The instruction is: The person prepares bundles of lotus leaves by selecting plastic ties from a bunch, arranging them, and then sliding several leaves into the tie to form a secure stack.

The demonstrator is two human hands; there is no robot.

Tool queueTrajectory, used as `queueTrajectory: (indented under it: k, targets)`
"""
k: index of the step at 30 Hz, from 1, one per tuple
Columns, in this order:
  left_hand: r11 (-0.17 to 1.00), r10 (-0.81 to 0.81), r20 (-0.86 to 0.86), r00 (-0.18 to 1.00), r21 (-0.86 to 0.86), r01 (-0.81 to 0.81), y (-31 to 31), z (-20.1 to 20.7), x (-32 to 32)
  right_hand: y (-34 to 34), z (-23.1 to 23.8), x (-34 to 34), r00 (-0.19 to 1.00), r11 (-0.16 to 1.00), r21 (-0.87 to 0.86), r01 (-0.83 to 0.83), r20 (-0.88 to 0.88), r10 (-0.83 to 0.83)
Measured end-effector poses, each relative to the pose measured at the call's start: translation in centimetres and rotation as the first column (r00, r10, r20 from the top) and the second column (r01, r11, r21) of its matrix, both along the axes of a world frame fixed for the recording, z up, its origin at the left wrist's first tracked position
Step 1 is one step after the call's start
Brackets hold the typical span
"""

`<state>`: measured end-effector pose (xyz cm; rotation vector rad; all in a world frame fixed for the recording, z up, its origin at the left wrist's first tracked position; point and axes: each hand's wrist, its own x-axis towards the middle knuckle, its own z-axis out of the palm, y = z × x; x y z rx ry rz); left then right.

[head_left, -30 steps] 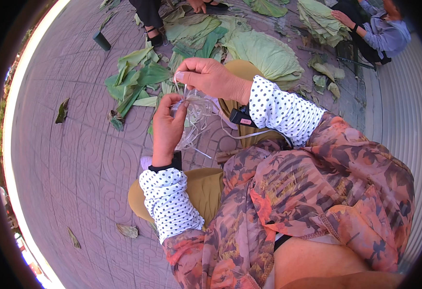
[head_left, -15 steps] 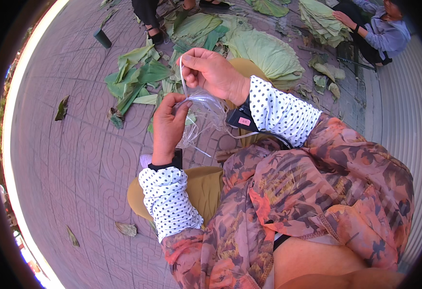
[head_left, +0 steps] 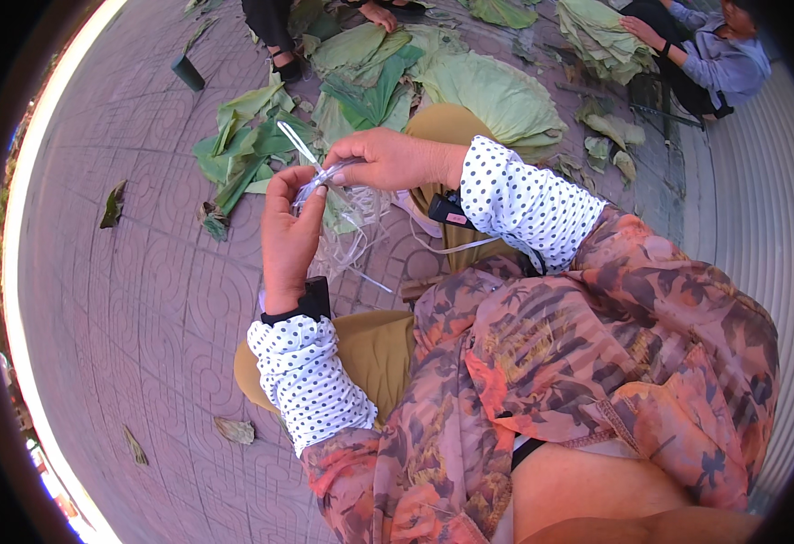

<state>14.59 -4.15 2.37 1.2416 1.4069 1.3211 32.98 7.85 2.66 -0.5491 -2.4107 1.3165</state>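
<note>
A tangled bundle of thin white plastic string (head_left: 347,238) hangs between my hands above the paving. My left hand (head_left: 290,222) pinches its gathered top between thumb and fingers. My right hand (head_left: 380,160) is closed on the same spot from the right, its fingertips almost meeting the left thumb. A flat loop of string (head_left: 295,139) sticks up and to the left beyond the fingers. Loose ends dangle below, and one longer strand runs right under my right wrist. Whether there is a knot between the fingertips is hidden.
Large green leaves (head_left: 496,95) lie spread beyond my knees, with smaller crumpled leaves (head_left: 247,145) to their left. At the far right a person (head_left: 723,59) handles a stack of leaves (head_left: 601,41). Another person's foot (head_left: 286,65) and hand (head_left: 379,15) show at the top. A dark green post (head_left: 188,72) stands far left.
My right hand has come down and left from holding a strand raised, meeting my left hand at the bundle's top. A loop now points up-left. My left hand has shifted slightly left.
</note>
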Motion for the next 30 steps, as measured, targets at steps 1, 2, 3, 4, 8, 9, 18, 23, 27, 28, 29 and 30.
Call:
queueTrajectory:
  k: [1,2,3,4,8,9,18,23,27,28,29,30]
  targets:
    - [1.000,0.005,0.019,1.000,-0.029,-0.004,-0.1,0.1,0.0,-0.2,0.2,0.0,1.000,1.000,-0.003,0.002,0.004,-0.002]
    - [0.998,0.011,0.038,0.999,-0.058,-0.008,-0.1,0.1,0.0,-0.4,0.3,-0.1,1.000,1.000,0.011,0.006,-0.015,-0.006]
    - [0.997,-0.004,0.044,0.999,-0.077,0.008,0.0,0.1,-0.1,-0.5,0.5,-0.2,0.999,1.000,0.024,0.010,-0.033,-0.009]
    - [0.997,-0.003,0.046,0.999,-0.079,0.007,0.1,0.2,-0.1,-0.4,0.7,-0.4,0.999,1.000,0.022,0.009,-0.031,-0.008]
    - [0.997,0.022,0.062,0.998,0.071,-0.027,0.6,0.5,0.0,1.3,0.6,-1.2,1.000,0.987,0.161,0.003,0.014,-0.006]
    - [0.992,0.094,0.065,0.993,0.073,-0.099,0.6,0.7,-0.1,1.8,0.5,-1.2,0.997,0.991,0.107,0.080,-0.003,-0.081]
    - [0.815,0.566,0.151,0.810,0.044,-0.578,-0.5,0.8,-3.1,4.6,7.2,-0.2,0.892,0.910,-0.170,0.379,-0.194,-0.408]
    - [0.789,0.592,0.206,0.779,0.047,-0.613,-0.6,1.3,-3.0,7.8,10.2,0.9,0.657,0.851,-0.464,0.246,-0.566,-0.498]
    - [0.775,0.607,0.217,0.765,0.052,-0.630,-1.0,1.1,-3.4,7.9,11.8,0.9,0.555,0.861,-0.493,0.125,-0.685,-0.473]
    - [0.774,0.607,0.218,0.764,0.054,-0.631,-1.0,1.1,-3.4,7.8,12.1,0.8,0.555,0.862,-0.492,0.123,-0.686,-0.471]
    - [0.772,0.608,0.230,0.760,0.049,-0.633,-1.1,1.0,-3.5,7.6,12.3,0.6,0.590,0.859,-0.506,0.078,-0.672,-0.448]
    - [0.770,0.610,0.242,0.754,0.044,-0.637,-1.2,0.9,-3.6,7.4,12.4,0.3,0.623,0.854,-0.520,0.031,-0.657,-0.423]
